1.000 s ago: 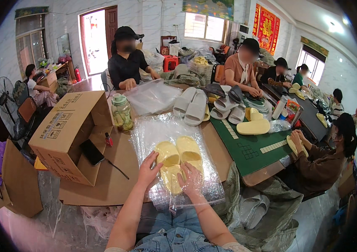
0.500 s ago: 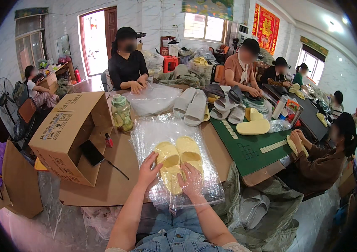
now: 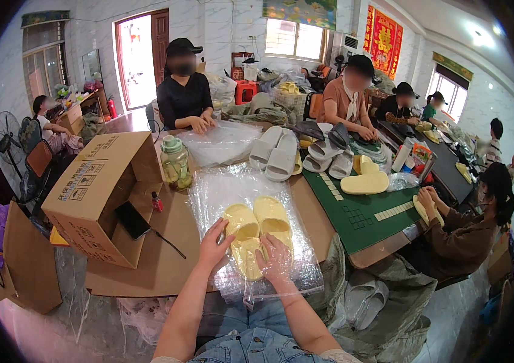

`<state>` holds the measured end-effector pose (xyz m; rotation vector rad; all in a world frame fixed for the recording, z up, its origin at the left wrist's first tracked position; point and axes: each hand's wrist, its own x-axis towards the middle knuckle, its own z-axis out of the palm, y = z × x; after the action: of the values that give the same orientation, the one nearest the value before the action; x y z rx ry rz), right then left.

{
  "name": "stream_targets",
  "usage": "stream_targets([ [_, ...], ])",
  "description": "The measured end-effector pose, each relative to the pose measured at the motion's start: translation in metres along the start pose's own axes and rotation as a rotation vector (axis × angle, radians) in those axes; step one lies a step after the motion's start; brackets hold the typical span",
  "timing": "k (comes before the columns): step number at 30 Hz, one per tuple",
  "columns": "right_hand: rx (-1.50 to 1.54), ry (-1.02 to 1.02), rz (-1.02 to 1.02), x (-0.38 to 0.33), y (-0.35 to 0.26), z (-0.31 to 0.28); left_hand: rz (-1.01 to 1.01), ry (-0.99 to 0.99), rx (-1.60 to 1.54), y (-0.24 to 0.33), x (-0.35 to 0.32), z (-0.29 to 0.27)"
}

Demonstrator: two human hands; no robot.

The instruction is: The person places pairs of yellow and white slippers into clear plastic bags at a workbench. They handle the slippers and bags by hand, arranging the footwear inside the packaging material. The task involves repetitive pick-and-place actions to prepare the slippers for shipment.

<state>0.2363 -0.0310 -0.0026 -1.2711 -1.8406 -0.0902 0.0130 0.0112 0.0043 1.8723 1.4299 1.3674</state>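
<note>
A pair of pale yellow slippers point(image 3: 246, 221) lies side by side on a stack of clear plastic bags point(image 3: 208, 187) in front of me. Shiny film covers at least the heel part of the slippers. My left hand point(image 3: 216, 242) rests with its fingers apart against the outer side of the left slipper. Across the right slipper's sole lies my right hand point(image 3: 275, 259), fingers stretched toward the left slipper. Whether film passes over my right hand I cannot tell.
An open cardboard box point(image 3: 99, 193) stands left, with a phone point(image 3: 131, 219) and a jar point(image 3: 175, 163) nearby. Grey slippers point(image 3: 282, 156) are piled beyond the bags. A green mat point(image 3: 353, 224) holds another yellow slipper point(image 3: 364, 183). Several co-workers sit around; a sack point(image 3: 384, 314) is low right.
My hands and the slippers have stayed in place. At the far right, a co-worker in a striped top has straightened up. The co-worker in black across the table has shifted slightly.
</note>
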Motion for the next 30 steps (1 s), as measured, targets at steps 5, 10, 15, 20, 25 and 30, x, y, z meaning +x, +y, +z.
stream_targets([
  [5, 0.009, 0.047, 0.025, -0.001, -0.002, 0.000, 0.003, -0.001, -0.029, 0.002, 0.000, -0.001],
  [10, 0.121, 0.097, -0.017, -0.008, -0.002, -0.004, -0.009, -0.004, -0.041, 0.000, 0.001, -0.001],
  [15, 0.264, -0.126, -0.027, -0.044, -0.023, -0.039, -0.016, -0.006, -0.045, -0.003, -0.001, 0.002],
  [20, 0.653, -0.836, -0.139, -0.035, -0.075, -0.136, -0.034, -0.003, -0.080, -0.004, -0.001, 0.002],
  [25, 0.993, -0.912, 0.077, 0.022, -0.087, -0.193, -0.050, 0.005, -0.049, 0.001, -0.002, -0.002],
  [30, 0.116, -0.340, 0.200, 0.078, -0.045, -0.125, -0.041, -0.001, -0.050, -0.001, 0.000, -0.001],
])
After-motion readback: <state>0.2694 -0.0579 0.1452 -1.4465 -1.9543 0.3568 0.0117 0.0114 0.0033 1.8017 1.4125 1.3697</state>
